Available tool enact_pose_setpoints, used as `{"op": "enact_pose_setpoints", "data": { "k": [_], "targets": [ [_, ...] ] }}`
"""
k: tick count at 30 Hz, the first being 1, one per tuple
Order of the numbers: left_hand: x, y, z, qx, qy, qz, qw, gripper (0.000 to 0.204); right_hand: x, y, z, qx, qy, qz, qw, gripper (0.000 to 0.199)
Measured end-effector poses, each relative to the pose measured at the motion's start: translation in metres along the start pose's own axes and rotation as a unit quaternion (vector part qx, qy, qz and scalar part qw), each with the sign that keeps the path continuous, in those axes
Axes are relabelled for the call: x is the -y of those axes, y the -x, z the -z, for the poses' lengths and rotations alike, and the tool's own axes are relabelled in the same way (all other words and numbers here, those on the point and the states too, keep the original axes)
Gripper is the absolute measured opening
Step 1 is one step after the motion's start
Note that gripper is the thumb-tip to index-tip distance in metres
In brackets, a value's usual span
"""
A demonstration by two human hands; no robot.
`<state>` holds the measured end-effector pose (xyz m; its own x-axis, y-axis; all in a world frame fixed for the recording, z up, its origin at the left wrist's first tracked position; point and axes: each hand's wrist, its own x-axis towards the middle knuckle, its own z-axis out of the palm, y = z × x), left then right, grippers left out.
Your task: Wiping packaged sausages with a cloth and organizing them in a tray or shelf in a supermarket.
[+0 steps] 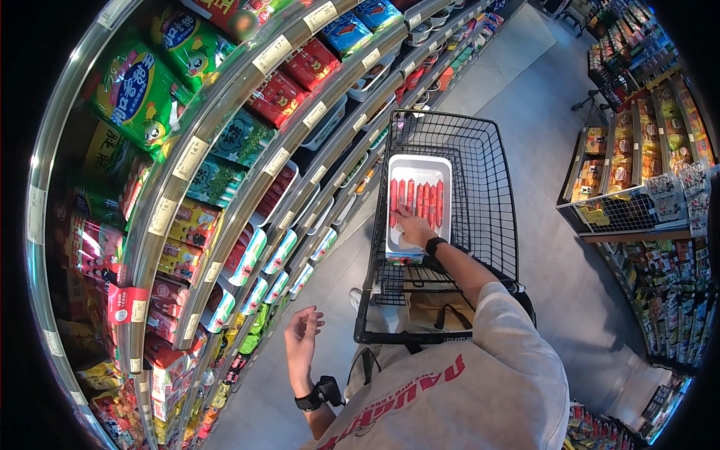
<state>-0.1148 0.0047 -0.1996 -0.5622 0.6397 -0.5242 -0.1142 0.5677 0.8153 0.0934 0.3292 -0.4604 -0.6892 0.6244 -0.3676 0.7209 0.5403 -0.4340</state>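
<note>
Several slim red-wrapped sausages lie side by side in a white tray, which sits in a black wire shopping cart. Over the tray's near left part is my right hand, palm down with fingers stretched out. Its fingertips touch or lie just above the sausages at the left; nothing is visibly gripped. My left hand hangs outside the cart, left of its handle, with loosely bent fingers apart and no object in it. Each wrist wears a black band.
Curved shelves of colourful snack packs and white bins run along the left. A brown paper bag sits low by the cart's handle. Display racks with packaged goods stand at the right, across the grey floor.
</note>
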Motion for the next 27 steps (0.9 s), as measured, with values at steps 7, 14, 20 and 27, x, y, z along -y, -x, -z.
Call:
{"op": "enact_pose_setpoints", "data": {
  "k": [7,14,20,27],
  "targets": [
    [-0.002,0.000,0.002,-0.002,-0.008,-0.001,1.000,0.037,-0.013,0.000,-0.004,0.033,-0.014,-0.063,0.997,0.066],
    [-0.002,-0.002,-0.001,0.005,-0.009,-0.007,1.000,0.038,-0.016,-0.007,-0.015,-0.076,-0.023,-0.012,0.997,0.066],
    [-0.002,-0.004,0.001,0.003,-0.013,-0.002,1.000,0.039,0.008,0.001,0.006,0.014,0.024,0.005,1.000,0.077],
    [-0.002,-0.006,0.001,0.007,-0.011,-0.006,1.000,0.039,-0.015,0.000,-0.018,0.048,0.007,0.018,0.999,0.076]
  ]
}}
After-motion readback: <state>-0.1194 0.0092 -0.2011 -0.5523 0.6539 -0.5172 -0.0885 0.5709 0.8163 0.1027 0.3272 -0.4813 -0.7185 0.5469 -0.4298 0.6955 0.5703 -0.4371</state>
